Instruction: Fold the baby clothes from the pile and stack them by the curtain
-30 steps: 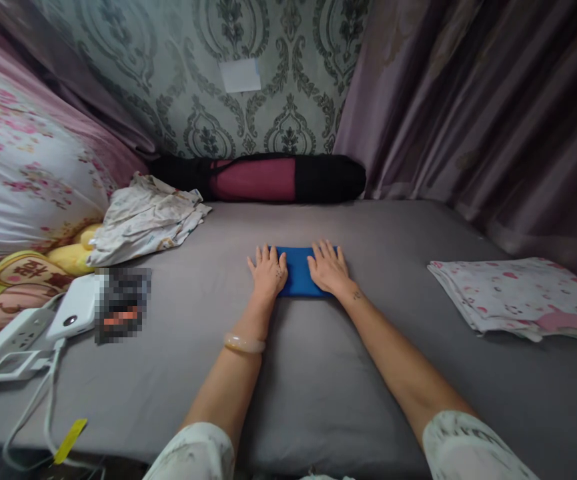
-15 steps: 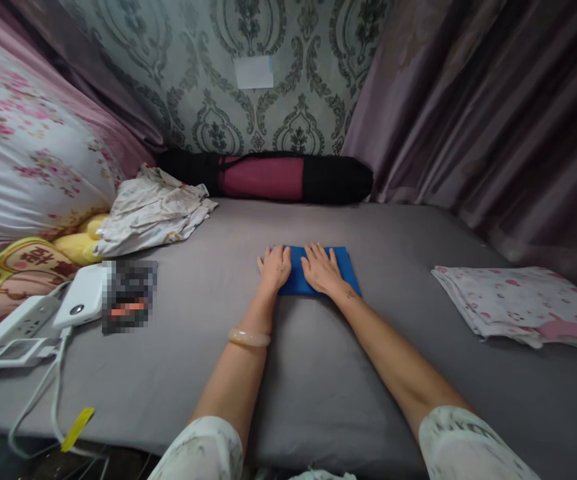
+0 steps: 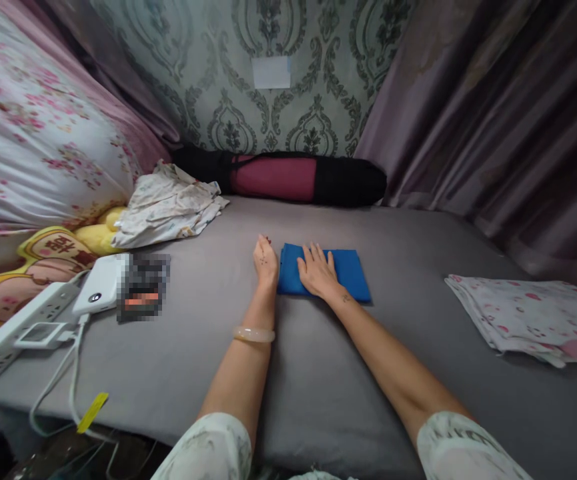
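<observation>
A flat, folded blue cloth [image 3: 351,273] lies on the grey sheet [image 3: 313,373] in the middle of the view. My right hand [image 3: 318,270] rests palm down on its left half, fingers stretched out and spread. Just beside the cloth's left edge is my left hand [image 3: 265,261], turned on its side with the fingers curled partly out of sight. Whether anything is in those fingers is hidden.
At right lies a folded pink-and-white cloth [image 3: 533,317]. A crumpled cloth [image 3: 168,207], a white power bank [image 3: 101,283] and a power strip [image 3: 23,333] are at left. A black and maroon roll [image 3: 273,178] lies along the wall.
My left hand has come off the blue cloth to its left side and turned from palm down onto its edge. My right hand stays on the cloth. The view has shifted a little to the left.
</observation>
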`<state>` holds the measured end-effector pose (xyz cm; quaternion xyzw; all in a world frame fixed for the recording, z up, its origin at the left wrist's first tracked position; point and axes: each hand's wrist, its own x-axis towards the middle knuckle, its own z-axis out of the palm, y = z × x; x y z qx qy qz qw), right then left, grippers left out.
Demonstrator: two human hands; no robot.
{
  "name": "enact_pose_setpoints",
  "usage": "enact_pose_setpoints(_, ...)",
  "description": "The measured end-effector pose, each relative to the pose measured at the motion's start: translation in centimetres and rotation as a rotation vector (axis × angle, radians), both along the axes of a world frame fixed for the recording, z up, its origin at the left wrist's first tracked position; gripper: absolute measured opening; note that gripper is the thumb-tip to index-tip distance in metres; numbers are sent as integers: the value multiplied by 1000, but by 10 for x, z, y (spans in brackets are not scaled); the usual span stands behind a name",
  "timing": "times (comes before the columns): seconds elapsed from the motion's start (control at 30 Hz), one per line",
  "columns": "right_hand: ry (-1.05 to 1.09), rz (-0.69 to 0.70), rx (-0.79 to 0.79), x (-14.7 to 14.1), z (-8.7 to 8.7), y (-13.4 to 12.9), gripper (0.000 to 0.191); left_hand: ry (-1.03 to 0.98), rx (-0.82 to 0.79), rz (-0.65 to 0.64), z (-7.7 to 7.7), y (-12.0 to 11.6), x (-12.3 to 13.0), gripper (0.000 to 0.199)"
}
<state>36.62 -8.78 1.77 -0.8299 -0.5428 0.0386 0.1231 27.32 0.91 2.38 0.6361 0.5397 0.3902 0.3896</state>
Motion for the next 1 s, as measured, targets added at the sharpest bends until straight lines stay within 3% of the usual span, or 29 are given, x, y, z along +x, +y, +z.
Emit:
enact_pose_setpoints(0.3,44,50,-32,-21,-7,14,61,-134,-44,28,-7,4,3,61)
enact_pose_setpoints(0.57,-74,98,-39,-29,7,30,60,-137,-35,66,-2,3,1,60)
enact_pose_setpoints(0.7,-170,203,-114,-38,0,38,64,-118,-38,86,1,2,-1,60)
enact_pose_setpoints(0.83,-194,222,-153,-40,-7,39,70,-102,-46,72,2,1,-1,59)
enact_pose_setpoints(1.0,-96,210,-147,-38,3,37,64,-105,6,35,0,0,1,60)
